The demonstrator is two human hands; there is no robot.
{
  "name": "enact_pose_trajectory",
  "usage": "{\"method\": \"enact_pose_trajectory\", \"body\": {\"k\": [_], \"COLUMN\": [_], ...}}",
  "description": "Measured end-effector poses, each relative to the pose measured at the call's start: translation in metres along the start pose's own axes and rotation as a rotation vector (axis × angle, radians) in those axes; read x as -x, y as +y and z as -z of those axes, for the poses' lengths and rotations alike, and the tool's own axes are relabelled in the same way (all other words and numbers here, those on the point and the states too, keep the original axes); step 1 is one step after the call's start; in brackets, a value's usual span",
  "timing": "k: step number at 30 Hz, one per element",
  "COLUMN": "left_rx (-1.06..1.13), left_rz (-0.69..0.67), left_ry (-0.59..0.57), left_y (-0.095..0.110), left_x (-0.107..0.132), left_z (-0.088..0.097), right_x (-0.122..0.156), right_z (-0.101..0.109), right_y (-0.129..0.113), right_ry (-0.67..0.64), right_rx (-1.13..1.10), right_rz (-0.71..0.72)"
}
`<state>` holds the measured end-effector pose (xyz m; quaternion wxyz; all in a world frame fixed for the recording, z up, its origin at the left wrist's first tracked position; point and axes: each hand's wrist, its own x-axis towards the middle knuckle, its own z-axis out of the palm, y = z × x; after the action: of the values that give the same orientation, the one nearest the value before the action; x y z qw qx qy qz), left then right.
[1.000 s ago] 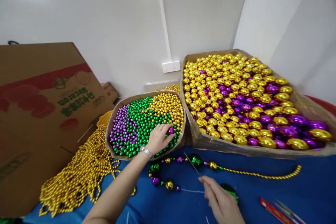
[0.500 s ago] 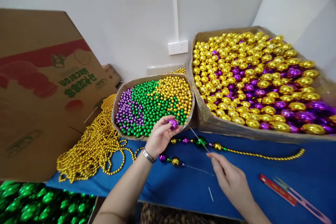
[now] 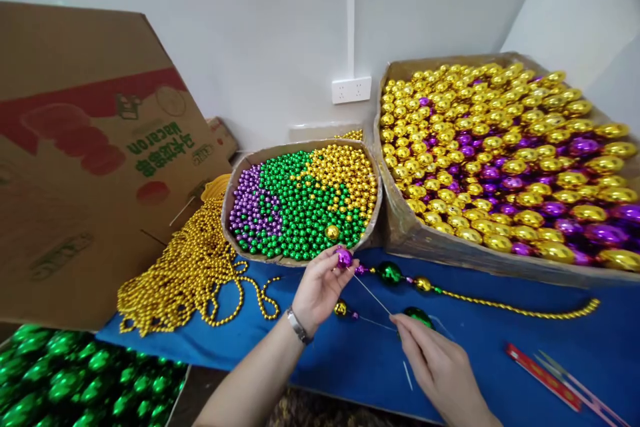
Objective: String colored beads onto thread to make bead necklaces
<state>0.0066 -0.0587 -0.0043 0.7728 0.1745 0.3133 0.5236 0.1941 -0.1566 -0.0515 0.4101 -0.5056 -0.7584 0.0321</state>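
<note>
My left hand (image 3: 320, 287) pinches a purple bead (image 3: 344, 257) just in front of the small cardboard tray (image 3: 227, 203) of purple, green and gold beads. My right hand (image 3: 440, 370) pinches a thin needle (image 3: 369, 293) whose tip points up at that bead. A white thread trails from it across the blue cloth (image 3: 490, 347). A part-strung strand (image 3: 500, 305) of gold, green and purple beads lies on the cloth beyond my hands. A big green bead (image 3: 419, 315) sits right by my right fingers.
A large cardboard box (image 3: 440, 250) of big gold and purple beads fills the right. A heap of gold bead strands (image 3: 185, 273) lies left, beside a tilted printed carton (image 3: 85, 167). Green beads (image 3: 75, 380) fill a bin at the lower left. Red and pink tools (image 3: 555, 377) lie right.
My left hand has lifted a purple bead out of the small tray and brought it down to the needle tip. My right hand has stayed on the needle. The view has tilted down.
</note>
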Motion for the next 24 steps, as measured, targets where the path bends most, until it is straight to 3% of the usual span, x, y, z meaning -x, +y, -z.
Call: {"method": "enact_pose_trajectory", "body": {"k": [24], "left_rx": [0.002], "left_rz": [-0.060], "left_ry": [0.002], "left_y": [-0.0054], "left_x": [0.0067], "left_z": [-0.0012], "right_x": [0.0025], "right_z": [0.0032], "right_y": [-0.0001], "right_ry": [-0.003], "right_rx": [-0.010], "right_rz": [-0.002]}}
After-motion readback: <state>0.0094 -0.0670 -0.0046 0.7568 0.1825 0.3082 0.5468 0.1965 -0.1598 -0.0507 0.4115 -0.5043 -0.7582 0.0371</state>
